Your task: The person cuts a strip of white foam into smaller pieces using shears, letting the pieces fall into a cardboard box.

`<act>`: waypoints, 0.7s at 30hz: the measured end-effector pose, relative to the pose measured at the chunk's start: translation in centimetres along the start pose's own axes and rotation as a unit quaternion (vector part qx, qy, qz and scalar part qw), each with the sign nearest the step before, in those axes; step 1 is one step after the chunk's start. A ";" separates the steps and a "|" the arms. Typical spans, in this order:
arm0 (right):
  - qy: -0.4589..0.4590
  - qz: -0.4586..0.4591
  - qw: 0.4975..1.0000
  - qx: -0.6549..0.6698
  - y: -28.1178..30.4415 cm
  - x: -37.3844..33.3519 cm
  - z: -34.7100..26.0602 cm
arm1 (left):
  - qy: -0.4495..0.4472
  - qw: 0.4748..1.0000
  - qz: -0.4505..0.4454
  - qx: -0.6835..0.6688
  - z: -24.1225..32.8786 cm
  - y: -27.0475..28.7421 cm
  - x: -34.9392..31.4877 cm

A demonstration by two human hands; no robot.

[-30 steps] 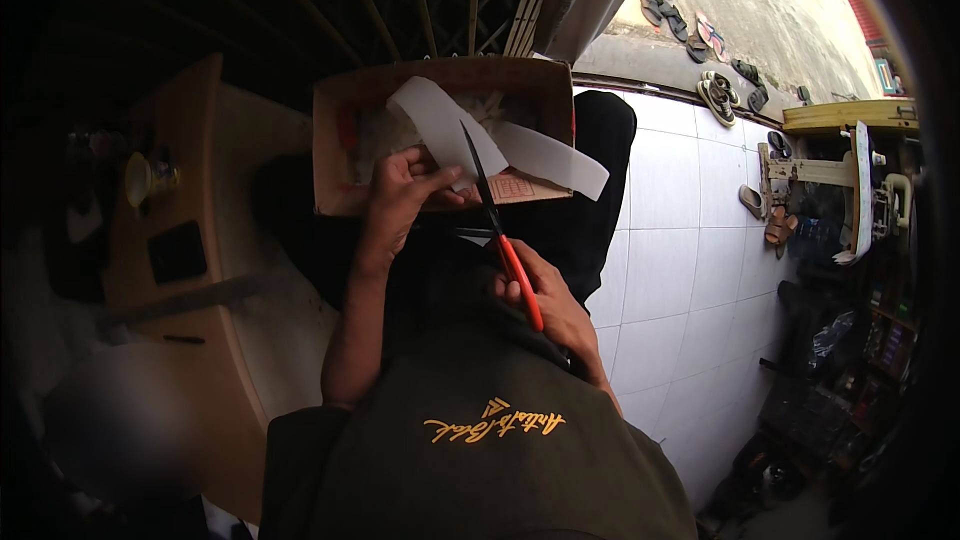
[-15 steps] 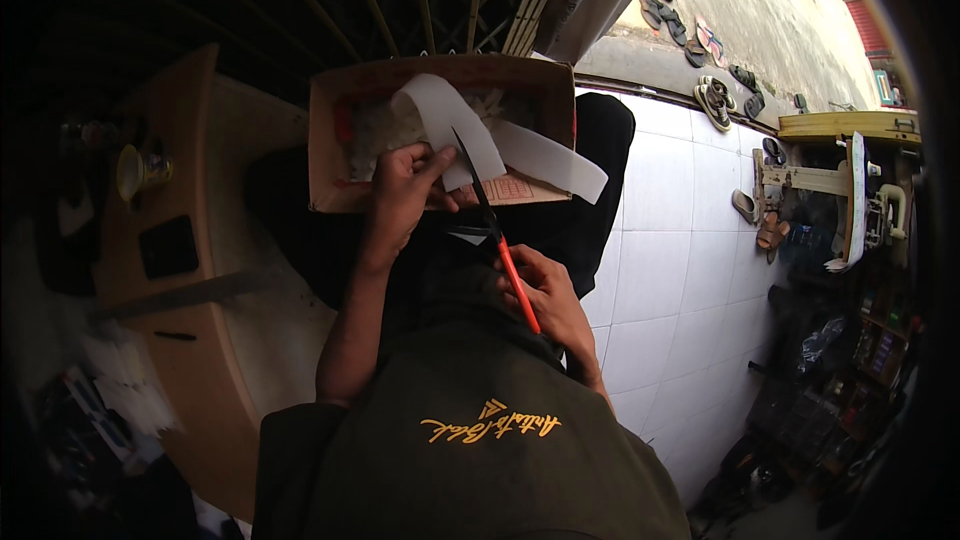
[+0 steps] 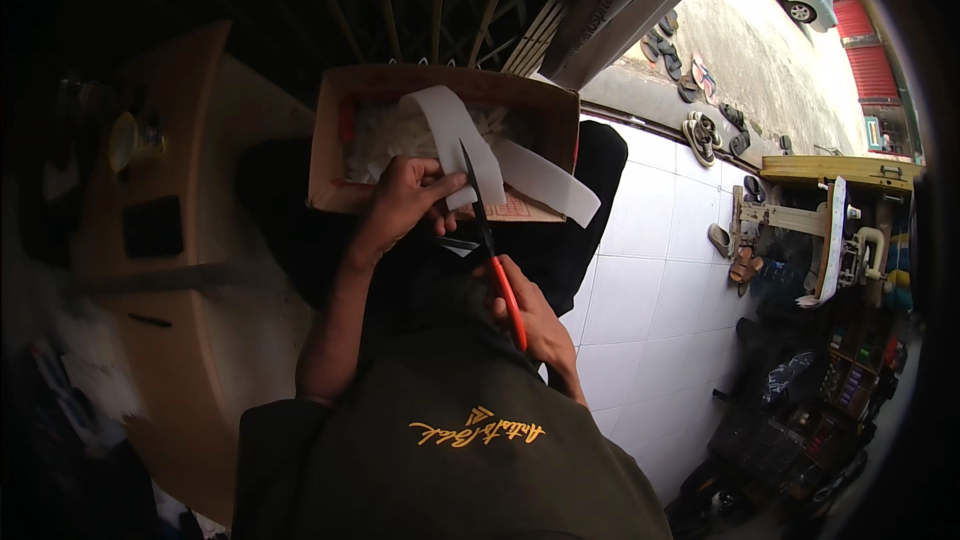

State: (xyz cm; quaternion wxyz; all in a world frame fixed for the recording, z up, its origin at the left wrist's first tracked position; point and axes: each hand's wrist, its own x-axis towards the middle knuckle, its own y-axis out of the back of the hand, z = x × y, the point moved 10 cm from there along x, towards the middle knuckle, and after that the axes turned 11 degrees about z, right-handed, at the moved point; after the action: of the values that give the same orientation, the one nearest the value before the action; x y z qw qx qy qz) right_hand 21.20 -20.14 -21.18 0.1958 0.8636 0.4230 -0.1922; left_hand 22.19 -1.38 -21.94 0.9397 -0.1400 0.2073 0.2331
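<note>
My left hand (image 3: pixel 405 202) pinches the near end of a long white strip (image 3: pixel 448 120), which loops up and over. The strip's other end (image 3: pixel 560 190) hangs across the right front corner of an open cardboard box (image 3: pixel 330 145). Small white cut pieces (image 3: pixel 380 135) lie in the box, which rests at my lap. In my right hand (image 3: pixel 533 318) is a pair of scissors (image 3: pixel 508 295) with orange-red handles. One dark blade crosses over the strip beside my left fingertips; the other shows below, pointing left. The right fingers are partly hidden by the handle.
A brown wooden table (image 3: pixel 190 340) stands at the left, with a dark flat rectangular object (image 3: pixel 153 227) on it. White floor tiles (image 3: pixel 640 270) extend to the right. Several sandals and shoes (image 3: pixel 700 135) lie near the doorway. A sewing machine (image 3: pixel 865 250) stands at the far right.
The scissors have turned slightly more upright, their handle shifting left and nearer to me. My left hand keeps its pinch on the strip. The whole view has shifted a little.
</note>
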 end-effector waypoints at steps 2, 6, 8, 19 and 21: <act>-0.015 0.013 0.999 0.034 -0.1 0.2 0.0 | -0.015 1.000 0.023 -0.008 0.1 0.5 0.3; -0.036 0.048 0.997 0.058 0.2 0.5 0.2 | -0.059 0.994 0.089 -0.030 0.3 1.6 0.6; -0.044 0.053 0.997 0.045 0.4 0.5 0.3 | -0.065 0.993 0.098 -0.025 0.4 1.8 0.5; 0.014 0.010 0.997 -0.077 -0.6 0.4 -0.5 | -0.082 0.994 0.076 0.005 0.5 1.2 0.7; 0.008 0.009 0.997 -0.081 -0.3 0.3 -1.1 | -0.081 0.995 0.053 0.016 0.4 1.2 0.9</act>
State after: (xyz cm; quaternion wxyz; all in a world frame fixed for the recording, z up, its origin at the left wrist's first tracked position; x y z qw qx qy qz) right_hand 21.31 -19.21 -20.51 0.2637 0.8500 0.4311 -0.1483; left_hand 22.41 0.13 -22.23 0.9419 -0.0948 0.1415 0.2896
